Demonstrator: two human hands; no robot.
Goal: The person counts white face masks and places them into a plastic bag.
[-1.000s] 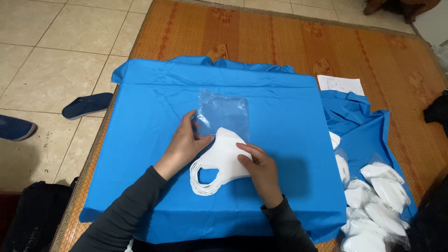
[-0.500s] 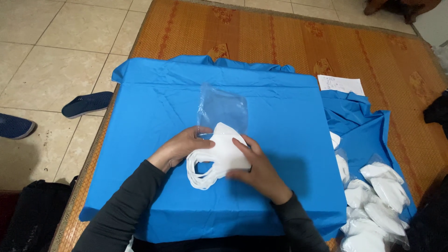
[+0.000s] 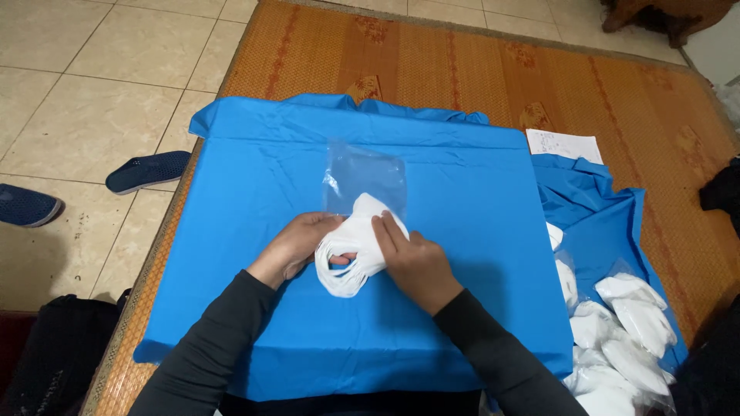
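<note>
**Hands gathering white masks at the mouth of a clear bag**

Hands of one person meet at the middle of a blue cloth (image 3: 462, 231), seen from a head camera looking down. The left hand (image 3: 297, 246) curls around a small stack of white face masks (image 3: 356, 245), its thumb seemingly hooked through the ear loops, though the view is too small to be sure. The right hand (image 3: 412, 258) lies over the stack from the other side, fingers pressed together and flat on top. The stack's upper edge touches the near opening of a clear plastic bag (image 3: 366, 177), which lies flat on the cloth just beyond the hands.

Judging from this, the step in hand is squeezing the stack tidy at the bag's mouth. The next move would call for keeping the masks compressed while the thin bag is held open, since it lies limp.

The cloth covers a low, flat surface on a woven orange mat (image 3: 617, 100). More white masks in clear wrapping (image 3: 628, 323) are heaped at the right edge, near a white paper sheet (image 3: 564, 144). To the left are pale floor tiles (image 3: 85, 115) and dark blue slippers (image 3: 146, 171).
</note>
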